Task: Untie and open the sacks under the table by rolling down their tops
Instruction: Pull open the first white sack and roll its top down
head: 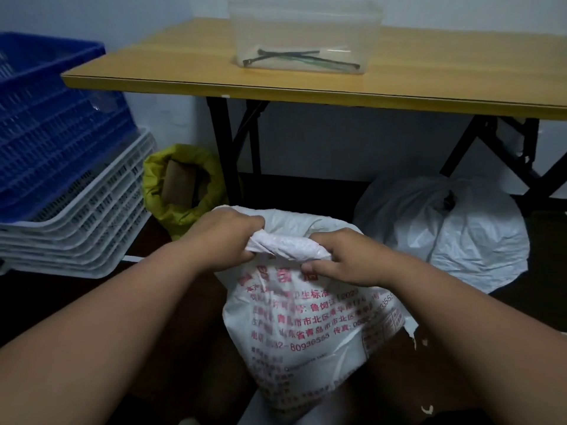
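A white woven sack [306,329] with red printed text stands on the floor right in front of me. Its top is bunched into a thick roll [288,248]. My left hand [224,237] grips the left end of that roll, fingers curled over it. My right hand [340,259] grips the right end, thumb underneath. A second white sack [454,237] sits at the right under the table, its neck tied with a dark tie [448,200]. At the left, a yellow-green sack [181,191] stands open with its top rolled down, brown contents showing.
A wooden folding table [276,84] with black legs stands above the sacks. On it sits a clear plastic tub [306,35] holding several ties. Stacked blue crates [46,127] and white crates [82,222] fill the left side. The floor is dark.
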